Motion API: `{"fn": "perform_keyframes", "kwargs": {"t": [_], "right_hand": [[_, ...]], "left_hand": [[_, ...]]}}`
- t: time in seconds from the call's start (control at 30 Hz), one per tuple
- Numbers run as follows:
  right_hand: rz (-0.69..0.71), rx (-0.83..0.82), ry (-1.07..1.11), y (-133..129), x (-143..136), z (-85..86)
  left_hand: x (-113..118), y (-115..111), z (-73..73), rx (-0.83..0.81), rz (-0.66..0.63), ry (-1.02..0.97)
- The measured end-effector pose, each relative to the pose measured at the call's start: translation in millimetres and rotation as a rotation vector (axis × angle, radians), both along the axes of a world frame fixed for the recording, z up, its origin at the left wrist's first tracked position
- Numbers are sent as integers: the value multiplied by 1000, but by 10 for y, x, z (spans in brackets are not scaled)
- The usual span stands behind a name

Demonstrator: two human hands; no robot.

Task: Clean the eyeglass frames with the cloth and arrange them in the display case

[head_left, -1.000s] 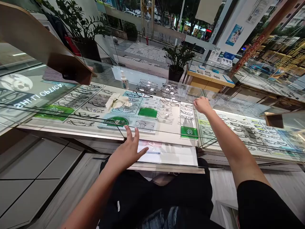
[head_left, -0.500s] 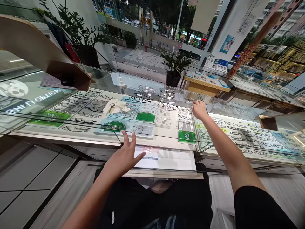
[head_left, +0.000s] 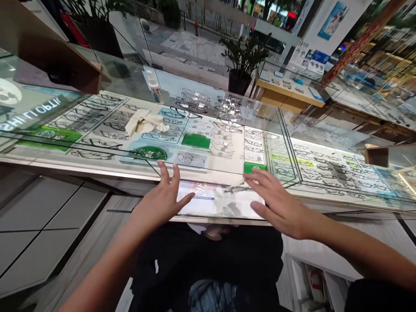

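My left hand (head_left: 164,195) hovers at the near edge of the glass display counter (head_left: 139,177), fingers spread and nothing held. My right hand (head_left: 281,206) reaches in from the right above the front of the counter, with a pair of thin eyeglasses (head_left: 234,187) at its fingertips; the exact grip is hidden. Below the eyeglasses is a white surface with a printed sheet (head_left: 203,197). Beyond my left hand lie a round green card (head_left: 148,153) and a picture of glasses (head_left: 191,159). A green card (head_left: 250,167) is partly covered by my right fingers.
Rows of eyeglasses (head_left: 331,167) fill the case at right, more (head_left: 97,115) at left. A cream cloth (head_left: 144,122), a spray bottle (head_left: 154,89) and dark-framed glasses (head_left: 186,113) sit farther back. Upright glass panes (head_left: 289,143) edge the right case.
My right hand has come back from the far right part of the counter to its near middle, and eyeglasses now show at its fingertips. My left hand stays spread. The view has tilted down.
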State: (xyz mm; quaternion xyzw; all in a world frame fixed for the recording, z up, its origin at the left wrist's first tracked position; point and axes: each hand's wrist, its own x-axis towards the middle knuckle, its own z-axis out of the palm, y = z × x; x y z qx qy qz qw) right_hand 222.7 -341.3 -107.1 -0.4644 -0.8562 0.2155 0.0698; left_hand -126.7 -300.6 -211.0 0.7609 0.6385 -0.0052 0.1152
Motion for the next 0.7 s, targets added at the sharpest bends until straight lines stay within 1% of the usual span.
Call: {"fn": "perform_keyframes", "kwargs": {"t": [0.07,0.13,0.17,0.23,0.3,0.37,0.5,0.6,0.7], "right_hand": [[37,-219,13,-80,-29,-111],[43,-373,-15,-24,-43,-274],[39,-417,-34,45,-43,-369],[28,-455,-82,235,-23,-579],[-6,-439,-150,459,29,-806],[-74,-386,-246,687,109,-1035],[-256,-184,-449,1095,313,-1448],[-379,-46,-531,1347,449,-1686],[-453,-1,-554,1555,537,-1860]], "left_hand": [[5,3,2,-13,5,15],[8,2,6,-16,5,25],[9,0,10,-18,4,28],[13,-5,26,-25,3,31],[17,-10,45,-33,3,21],[18,-13,61,-41,6,5],[12,-10,63,-51,1,-11],[6,-7,48,-49,-5,-14],[5,-6,43,-41,-9,-23]]}}
